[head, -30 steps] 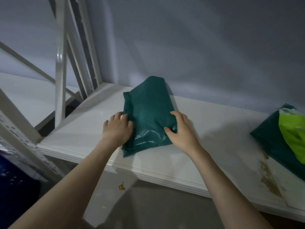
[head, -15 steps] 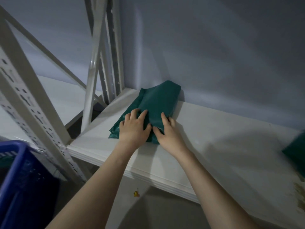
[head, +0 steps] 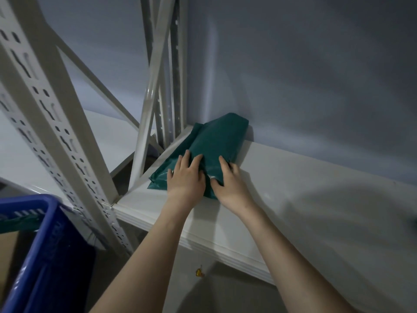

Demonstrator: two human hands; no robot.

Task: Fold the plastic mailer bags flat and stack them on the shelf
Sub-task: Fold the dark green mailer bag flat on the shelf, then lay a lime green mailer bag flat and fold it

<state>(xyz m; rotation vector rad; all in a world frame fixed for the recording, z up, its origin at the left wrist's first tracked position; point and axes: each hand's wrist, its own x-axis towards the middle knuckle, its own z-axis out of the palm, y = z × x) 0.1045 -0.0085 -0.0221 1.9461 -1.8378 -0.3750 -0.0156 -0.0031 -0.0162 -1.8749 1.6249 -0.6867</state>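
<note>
I see a folded green mailer bag (head: pixel 216 141) lying on the white shelf board (head: pixel 316 199), pushed into the back left corner beside the perforated rear upright (head: pixel 178 75), its far end close to the grey wall (head: pixel 304 75).

Left hand (head: pixel 186 176) lies flat on the near end of the bag, fingers straight and spread, pressing down, nothing grasped. Right hand (head: pixel 228 181) is just beside it at the bag's near right edge, fingers laid over the top; thumb looks tucked at the edge, but I cannot tell whether it pinches the plastic or only presses. The two hands nearly touch. Both forearms reach in over the shelf's front lip.

A glossy crease shows on the bag's left corner, near the diagonal brace (head: pixel 153 86). The front perforated post (head: pixel 56 123) stands at left, joined to the shelf's front corner.

Blue plastic crate (head: pixel 40 251) sits at lower left, below shelf level; a strip of green plastic (head: pixel 20 221) shows through its rim slots. A small yellow scrap (head: pixel 199 272) lies on the floor under the shelf edge. Something dark is at the far right edge of the shelf, too cut off to identify.
</note>
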